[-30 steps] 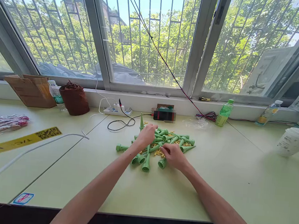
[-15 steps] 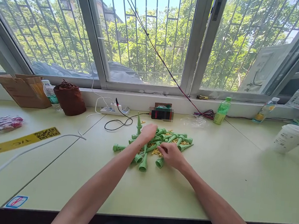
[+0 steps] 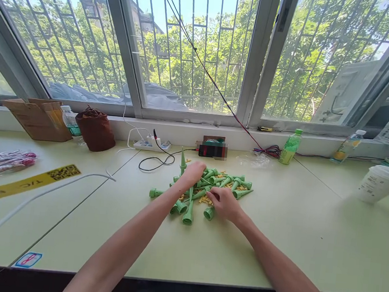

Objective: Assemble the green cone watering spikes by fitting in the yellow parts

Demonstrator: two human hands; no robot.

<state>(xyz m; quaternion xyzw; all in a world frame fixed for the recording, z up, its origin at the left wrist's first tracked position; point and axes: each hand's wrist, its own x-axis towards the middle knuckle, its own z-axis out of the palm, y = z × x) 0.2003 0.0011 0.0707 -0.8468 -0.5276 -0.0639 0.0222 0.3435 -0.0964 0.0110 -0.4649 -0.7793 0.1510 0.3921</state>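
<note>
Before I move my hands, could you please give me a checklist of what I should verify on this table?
1. Left hand at the pile of green plastic spikes: ok.
2. Right hand gripping a piece: cannot tell, too small to see.
3. Upright green spike standing: ok, to the left of the left hand.
4. Small yellow pieces kept apart from the spikes: not ok, they lie among them.
5. Green-capped bottle away from both hands: ok.

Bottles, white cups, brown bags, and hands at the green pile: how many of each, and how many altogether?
Bottles: 3 (green bottle, left bottle, right bottle)
White cup: 1
Brown bag: 1
Hands at the green pile: 2 (left hand, right hand)
Total: 7
</note>
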